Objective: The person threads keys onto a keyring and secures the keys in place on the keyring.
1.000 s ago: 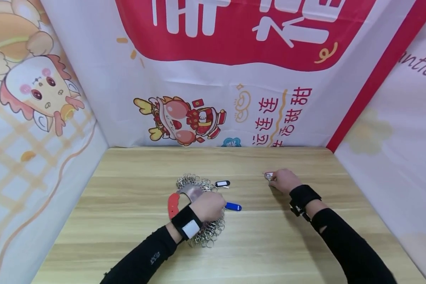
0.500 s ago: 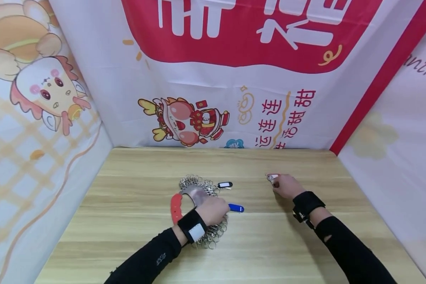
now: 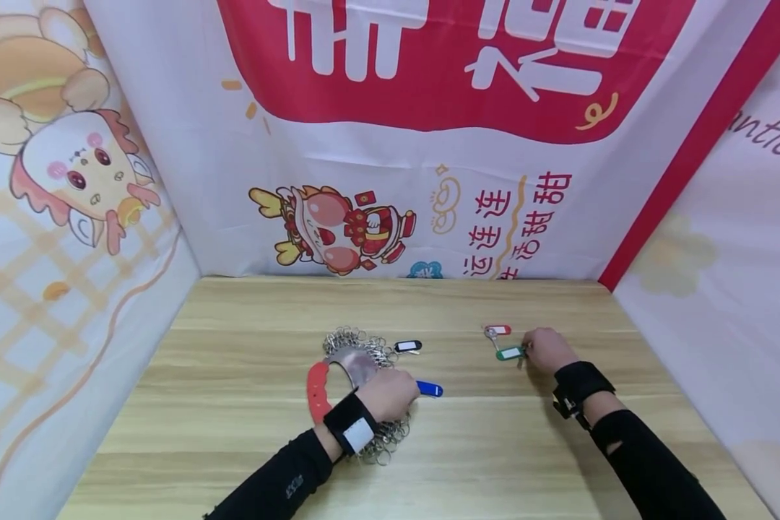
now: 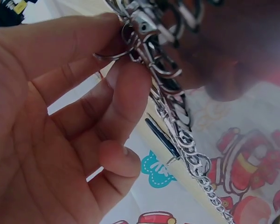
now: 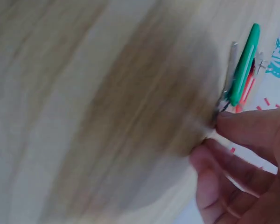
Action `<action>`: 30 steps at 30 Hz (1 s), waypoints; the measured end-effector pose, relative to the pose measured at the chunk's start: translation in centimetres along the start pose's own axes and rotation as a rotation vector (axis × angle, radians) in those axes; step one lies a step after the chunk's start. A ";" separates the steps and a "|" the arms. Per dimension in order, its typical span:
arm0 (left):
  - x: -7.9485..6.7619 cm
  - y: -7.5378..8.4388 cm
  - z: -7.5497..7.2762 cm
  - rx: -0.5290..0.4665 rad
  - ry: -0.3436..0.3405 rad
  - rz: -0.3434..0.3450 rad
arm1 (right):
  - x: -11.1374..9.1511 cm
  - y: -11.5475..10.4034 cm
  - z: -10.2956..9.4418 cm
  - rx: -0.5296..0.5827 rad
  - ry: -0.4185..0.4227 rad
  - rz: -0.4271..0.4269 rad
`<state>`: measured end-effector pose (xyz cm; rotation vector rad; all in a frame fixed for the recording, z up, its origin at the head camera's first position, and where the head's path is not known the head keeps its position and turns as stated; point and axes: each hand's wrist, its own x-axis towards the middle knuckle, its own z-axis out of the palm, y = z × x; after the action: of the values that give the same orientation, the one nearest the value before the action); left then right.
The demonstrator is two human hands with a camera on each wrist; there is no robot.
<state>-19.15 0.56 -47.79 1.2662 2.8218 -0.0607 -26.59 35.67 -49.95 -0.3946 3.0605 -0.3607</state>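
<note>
A large curved key holder with a red handle (image 3: 318, 390) and a metal plate (image 3: 359, 362), hung with many small split rings (image 3: 347, 338), lies left of centre. My left hand (image 3: 390, 394) is over its right side, thumb and forefinger pinching a metal ring (image 4: 113, 57) at the holder's edge. From under that hand sticks out a blue key tag (image 3: 430, 389). My right hand (image 3: 551, 349) pinches the ring end of a green key tag (image 3: 510, 353); its key (image 5: 231, 65) lies alongside. Just behind is a red-edged key tag (image 3: 497, 329) with its own ring and key.
A black-edged key tag (image 3: 407, 346) with a key lies at the holder's upper right. The wooden table (image 3: 234, 448) ends at a printed cloth backdrop (image 3: 338, 159), with cloth sides at left and right.
My right hand has drawn back to the right from the red-edged tag, and the green tag now shows beside its fingertips. My left hand stays over the holder.
</note>
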 end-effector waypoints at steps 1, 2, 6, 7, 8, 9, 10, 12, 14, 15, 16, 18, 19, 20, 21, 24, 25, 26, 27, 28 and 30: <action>-0.1 0.0 -0.1 -0.018 0.002 0.001 | 0.0 0.2 0.1 0.001 0.008 -0.011; -0.1 0.0 -0.2 -0.039 0.003 0.003 | 0.0 0.3 0.3 0.001 0.012 -0.013; -0.4 -0.3 -0.6 -0.135 0.013 -0.008 | 0.1 0.7 0.5 -0.001 0.024 -0.034; -0.5 -0.4 -0.8 -0.163 0.014 -0.016 | 0.1 0.8 0.5 -0.005 0.030 -0.046; -0.5 -0.5 -0.9 -0.184 0.016 -0.023 | 0.1 0.8 0.5 -0.008 0.034 -0.051; -0.6 -0.6 -1.1 -0.207 0.018 -0.031 | 0.1 0.7 0.3 -0.007 0.037 -0.057; -0.7 -0.8 -1.2 -0.229 0.015 -0.038 | 0.1 0.6 0.1 -0.002 0.040 -0.070; -0.8 -1.0 -1.3 -0.268 0.015 -0.055 | -0.1 0.1 -0.6 0.026 0.041 -0.084; -0.9 -1.3 -1.3 -0.303 0.020 -0.067 | -0.4 -0.6 -1.4 0.067 0.052 -0.092; -0.9 -1.4 -1.4 -0.322 0.019 -0.072 | -0.6 -1.0 -1.8 0.091 0.068 -0.101; -0.9 -1.5 -1.4 -0.337 0.020 -0.076 | -0.9 -1.4 -2.3 0.118 0.085 -0.105; -0.9 -1.8 -1.5 -0.359 0.031 -0.077 | -1.5 -2.4 -3.1 0.179 0.132 -0.102; -0.9 -1.9 -1.5 -0.366 0.033 -0.077 | -1.8 -3.0 -3.5 0.209 0.156 -0.095; -0.9 -2.0 -1.6 -0.374 0.032 -0.077 | -2.2 -3.6 -3.8 0.246 0.178 -0.080; -0.9 -2.0 -1.6 -0.377 0.031 -0.077 | -2.6 -4.3 -4.1 0.291 0.188 -0.061; -0.9 -2.1 -1.5 -0.380 0.021 -0.083 | -3.6 -6.4 -4.8 0.408 0.206 -0.009; -0.9 -2.2 -1.5 -0.386 0.014 -0.086 | -3.9 -7.1 -4.9 0.443 0.205 0.003; -0.9 -2.2 -1.5 -0.392 0.010 -0.089 | -4.1 -7.7 -5.0 0.478 0.205 0.014; -0.9 -2.2 -1.5 -0.397 0.009 -0.091 | -4.2 -8.3 -5.0 0.513 0.200 0.020; -1.0 -2.2 -1.5 -0.401 0.011 -0.094 | -4.2 -9.0 -5.1 0.552 0.191 0.035; -1.0 -2.2 -1.5 -0.408 0.019 -0.102 | -4.2 -10.2 -4.9 0.653 0.160 0.073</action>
<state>-20.16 -1.60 -46.19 1.0345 2.7148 0.4979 -20.37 28.29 -42.76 -0.2219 2.8504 -1.3791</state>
